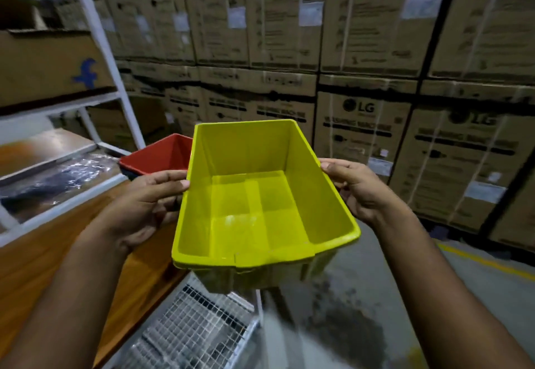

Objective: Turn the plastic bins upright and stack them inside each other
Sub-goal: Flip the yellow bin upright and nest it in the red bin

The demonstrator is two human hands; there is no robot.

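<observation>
Red bin [162, 155] upright at far edge of wooden tabletop [37, 267]. Left hand [144, 203] grips yellow bin [260, 195] left rim, right hand [356, 192] grips right rim; bin upright, airborne past tabletop's right edge.

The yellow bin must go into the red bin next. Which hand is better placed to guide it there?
Left, probably. The left hand grips the yellow bin on the side beside the red bin; the right hand grips the far side.
</observation>
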